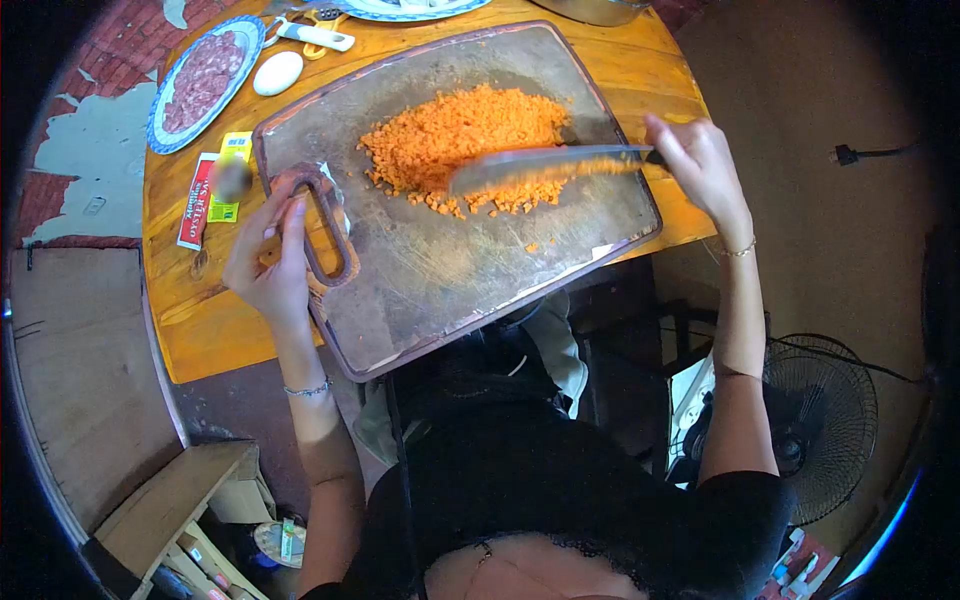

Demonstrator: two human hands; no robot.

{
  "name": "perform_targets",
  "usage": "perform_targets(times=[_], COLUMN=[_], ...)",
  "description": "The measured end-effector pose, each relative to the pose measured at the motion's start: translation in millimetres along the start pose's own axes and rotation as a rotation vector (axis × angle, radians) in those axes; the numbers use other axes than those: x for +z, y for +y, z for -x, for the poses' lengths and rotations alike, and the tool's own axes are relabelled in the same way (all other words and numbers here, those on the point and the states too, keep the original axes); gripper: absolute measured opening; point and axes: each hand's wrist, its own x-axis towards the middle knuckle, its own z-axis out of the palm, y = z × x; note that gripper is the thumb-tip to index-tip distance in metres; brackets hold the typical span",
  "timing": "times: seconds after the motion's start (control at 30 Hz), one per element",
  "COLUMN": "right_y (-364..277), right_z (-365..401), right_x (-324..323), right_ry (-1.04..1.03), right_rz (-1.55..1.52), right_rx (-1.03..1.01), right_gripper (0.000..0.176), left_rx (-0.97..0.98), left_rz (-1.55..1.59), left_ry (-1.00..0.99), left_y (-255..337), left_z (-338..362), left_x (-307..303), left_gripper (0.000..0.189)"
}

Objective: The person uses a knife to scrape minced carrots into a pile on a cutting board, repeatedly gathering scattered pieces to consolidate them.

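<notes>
My right hand [702,165] is closed round the handle of a kitchen knife [540,165]. Its wide blade lies slantwise over a heap of finely chopped orange carrot [465,125], with bits clinging along the blade. The heap rests on a large worn cutting board [430,270], whose near edge juts past the table edge. At the board's left end, my left hand [275,250] has its fingers and thumb on the looped handle, gripping its outer side. Some of the left fingertips are hard to make out.
On the wooden table [215,335] are a plate of ground meat [210,75], a white egg [278,73], a white-handled peeler [315,36], a red oyster sauce packet [197,200], a yellow packet [232,165] and a blurred round brownish thing [232,178]. A fan [820,425] stands lower right.
</notes>
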Motion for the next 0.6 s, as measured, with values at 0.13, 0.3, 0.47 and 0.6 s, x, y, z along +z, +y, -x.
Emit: perform_targets(times=[0.13,0.3,0.47,0.6], right_y=[6,9,2,3], right_z=[2,-10,17,47], right_x=[16,35,20,27], right_ry=[-0.158,0.028,0.094,0.021], right_rz=[0.040,-0.011,-0.195,-0.142], right_rx=[-0.097,-0.020,0.103,0.151], right_gripper=[0.066,0.065,0.068,0.068], left_rx=[-0.012,0.258,0.302,0.423], left_rz=[0.061,0.160,0.685,0.704], left_ry=[0.060,0.097,-0.057,-0.413], left_y=[12,60,152,190], left_z=[-8,-9,7,13], left_x=[5,-31,-69,-74], left_gripper=[0.022,0.022,0.028,0.038])
